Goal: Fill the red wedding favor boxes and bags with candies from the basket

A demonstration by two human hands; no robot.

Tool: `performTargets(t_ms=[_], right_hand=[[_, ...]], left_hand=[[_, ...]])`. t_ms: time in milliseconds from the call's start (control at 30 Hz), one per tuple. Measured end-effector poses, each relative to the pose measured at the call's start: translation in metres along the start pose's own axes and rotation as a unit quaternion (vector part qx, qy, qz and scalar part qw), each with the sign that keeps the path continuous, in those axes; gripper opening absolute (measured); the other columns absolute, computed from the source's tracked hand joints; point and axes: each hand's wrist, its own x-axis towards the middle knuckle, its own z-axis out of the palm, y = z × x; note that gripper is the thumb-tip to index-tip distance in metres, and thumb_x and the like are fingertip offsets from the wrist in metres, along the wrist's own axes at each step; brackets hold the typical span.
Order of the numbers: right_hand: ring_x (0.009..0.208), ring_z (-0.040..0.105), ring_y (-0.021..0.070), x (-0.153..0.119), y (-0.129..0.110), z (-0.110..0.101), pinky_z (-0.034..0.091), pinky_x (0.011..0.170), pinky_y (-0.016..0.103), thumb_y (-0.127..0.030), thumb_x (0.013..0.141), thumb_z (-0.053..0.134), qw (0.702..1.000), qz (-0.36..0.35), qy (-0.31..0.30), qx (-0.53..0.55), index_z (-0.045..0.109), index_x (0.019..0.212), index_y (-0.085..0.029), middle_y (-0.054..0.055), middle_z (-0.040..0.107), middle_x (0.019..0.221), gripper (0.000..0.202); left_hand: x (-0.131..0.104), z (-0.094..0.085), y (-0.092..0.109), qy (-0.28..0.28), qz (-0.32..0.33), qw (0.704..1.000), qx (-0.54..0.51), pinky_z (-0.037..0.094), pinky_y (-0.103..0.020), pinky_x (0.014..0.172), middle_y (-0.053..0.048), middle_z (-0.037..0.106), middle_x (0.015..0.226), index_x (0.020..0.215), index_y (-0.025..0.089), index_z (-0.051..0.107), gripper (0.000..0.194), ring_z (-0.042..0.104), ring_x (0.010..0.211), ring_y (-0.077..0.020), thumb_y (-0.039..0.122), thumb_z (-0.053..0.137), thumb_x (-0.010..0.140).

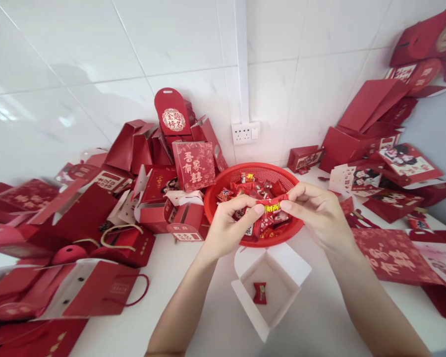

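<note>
Head view: left hand (226, 228) and right hand (319, 215), fingers (257, 210) pinching opposite ends of red candy (272, 208) over basket (267, 171); I'd keep pressure light, even.

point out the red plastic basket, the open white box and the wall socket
Red plastic basket (209, 199), head view, left rim
Open white box (278, 288), head view, bare inside floor
Wall socket (246, 133), head view, middle of faceplate

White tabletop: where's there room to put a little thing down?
There's a bare patch of white tabletop between the red-corded gift bag and the left forearm, and another between the right forearm and the printed gift box. Both sides are crowded with red gift boxes; the red basket is crowded with wrapped candies.
</note>
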Motion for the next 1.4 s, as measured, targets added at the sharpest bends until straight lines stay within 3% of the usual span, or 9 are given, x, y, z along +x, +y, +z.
performTargets(t_ms=[400, 533, 700, 833, 1167, 1400], right_hand=[[0.063, 0.063, 0.0119, -0.002, -0.002, 0.004, 0.053, 0.061, 0.024, -0.029, 0.080, 0.083, 0.999, -0.031, 0.008, -0.044, 0.066, 0.072, -0.020, 0.000, 0.068, 0.070, 0.021], [0.065, 0.063, 0.0118, -0.002, -0.006, 0.005, 0.054, 0.062, 0.023, -0.029, 0.080, 0.082, 0.997, -0.034, 0.007, -0.062, 0.070, 0.076, -0.020, 0.000, 0.068, 0.073, 0.016], [0.070, 0.065, 0.0130, -0.003, -0.008, 0.004, 0.054, 0.065, 0.023, -0.027, 0.081, 0.080, 0.992, -0.053, 0.006, -0.111, 0.074, 0.079, -0.021, 0.000, 0.071, 0.076, 0.009], [0.062, 0.059, 0.0124, -0.004, -0.008, 0.004, 0.051, 0.058, 0.024, -0.029, 0.084, 0.077, 0.987, -0.073, 0.018, -0.140, 0.070, 0.071, -0.020, -0.001, 0.065, 0.068, 0.016], [0.061, 0.058, 0.0134, -0.004, -0.009, 0.006, 0.050, 0.057, 0.026, -0.036, 0.085, 0.075, 0.991, -0.041, 0.005, -0.131, 0.068, 0.074, -0.019, 0.000, 0.063, 0.068, 0.021], [0.060, 0.057, 0.0146, -0.005, -0.004, 0.012, 0.049, 0.055, 0.028, -0.046, 0.083, 0.077, 0.993, -0.032, 0.026, -0.114, 0.066, 0.074, -0.020, 0.000, 0.061, 0.066, 0.030]], left_hand=[[-0.001, 0.003, -0.002, 0.016, 0.030, 0.999, 0.040, 0.044, -0.028, 0.068, -0.002, 0.070, 0.076, 0.085, 0.018, 0.075, 0.015, 0.055, 0.069, -0.0139, 0.031, 0.070, 0.091], [0.000, 0.004, 0.000, 0.000, 0.062, 0.995, 0.074, 0.044, -0.030, 0.071, 0.000, 0.063, 0.065, 0.070, 0.018, 0.067, 0.030, 0.050, 0.065, -0.0139, 0.032, 0.065, 0.096], [0.001, 0.003, 0.001, 0.000, 0.070, 0.993, 0.090, 0.042, -0.030, 0.070, 0.001, 0.060, 0.064, 0.072, 0.018, 0.068, 0.029, 0.046, 0.064, -0.0132, 0.032, 0.065, 0.096], [0.000, 0.004, 0.000, -0.002, 0.068, 0.993, 0.097, 0.041, -0.029, 0.068, 0.001, 0.061, 0.065, 0.074, 0.018, 0.069, 0.026, 0.047, 0.065, -0.0130, 0.031, 0.065, 0.096], [0.000, 0.004, 0.002, -0.010, 0.071, 0.994, 0.088, 0.043, -0.028, 0.069, 0.000, 0.065, 0.069, 0.078, 0.018, 0.072, 0.023, 0.052, 0.067, -0.0135, 0.030, 0.065, 0.096], [-0.002, 0.003, -0.003, 0.003, 0.055, 0.993, 0.103, 0.041, -0.029, 0.066, -0.001, 0.057, 0.066, 0.075, 0.018, 0.071, 0.031, 0.047, 0.067, -0.0146, 0.040, 0.065, 0.096]])
